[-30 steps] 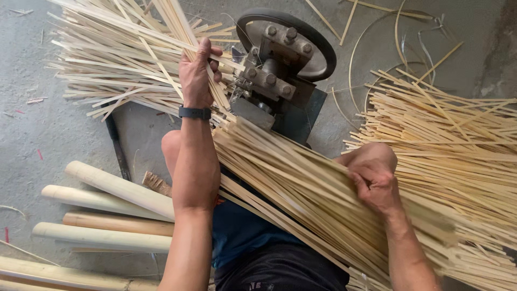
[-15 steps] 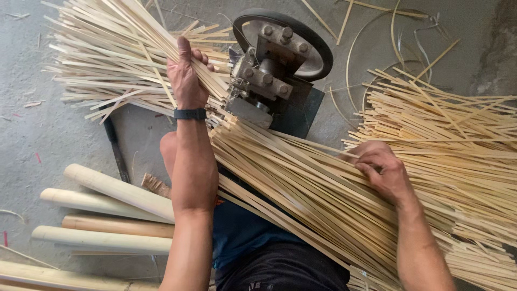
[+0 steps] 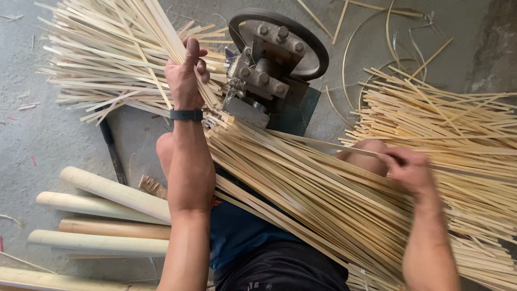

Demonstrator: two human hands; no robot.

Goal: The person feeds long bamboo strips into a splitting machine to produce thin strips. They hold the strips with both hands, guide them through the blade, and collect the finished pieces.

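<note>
Your left hand (image 3: 186, 75) is clamped on strips (image 3: 161, 37) right beside the metal machine (image 3: 269, 70). Right hand (image 3: 409, 170) pinches one strip (image 3: 323, 144). Slip, and fingers could hit those rollers.

The machine (image 3: 274, 70) stands far centre, with one heap of strips (image 3: 107, 64) to its left and another (image 3: 458, 140) to its right. A bundle (image 3: 301, 183) runs from the machine across the lap toward the near right. Poles (image 3: 102, 215) lie on the floor (image 3: 32, 156) at near left.
</note>
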